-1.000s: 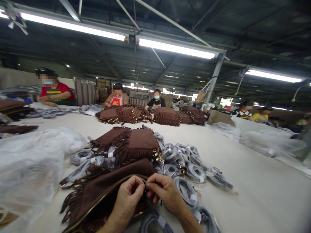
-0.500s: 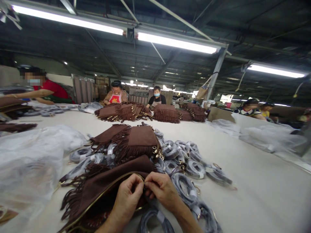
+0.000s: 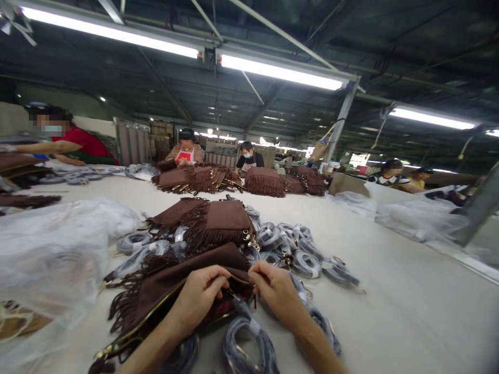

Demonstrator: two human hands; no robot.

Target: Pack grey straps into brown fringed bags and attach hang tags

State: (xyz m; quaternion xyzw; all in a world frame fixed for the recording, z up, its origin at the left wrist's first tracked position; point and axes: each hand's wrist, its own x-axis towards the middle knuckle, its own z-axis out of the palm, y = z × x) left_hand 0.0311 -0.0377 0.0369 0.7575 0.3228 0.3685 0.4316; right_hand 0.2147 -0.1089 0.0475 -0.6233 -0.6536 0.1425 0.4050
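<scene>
A brown fringed bag (image 3: pixel 171 275) lies before me with its gold-zipped mouth open, showing a dark red lining. My left hand (image 3: pixel 205 288) is closed on the zipped edge, thumb against fingers. At the bag's right corner, my right hand (image 3: pixel 271 283) pinches the end of that edge. Between and below the hands lies a coiled strap (image 3: pixel 249 340) in clear wrap with a white band; its upper end reaches up to the bag's opening. Whether that end is fastened to the bag, I cannot tell.
More brown fringed bags (image 3: pixel 230 215) are stacked just beyond. Several wrapped strap coils (image 3: pixel 306 262) spread to their right. Clear plastic sheeting (image 3: pixel 58 244) covers the left side. Across the white table (image 3: pixel 390 275) lie further bag piles (image 3: pixel 265 181), with co-workers (image 3: pixel 249 158) behind them.
My hands have drawn apart, the right one moving right and up along the bag's edge. The upper end of the strap coil now shows between them.
</scene>
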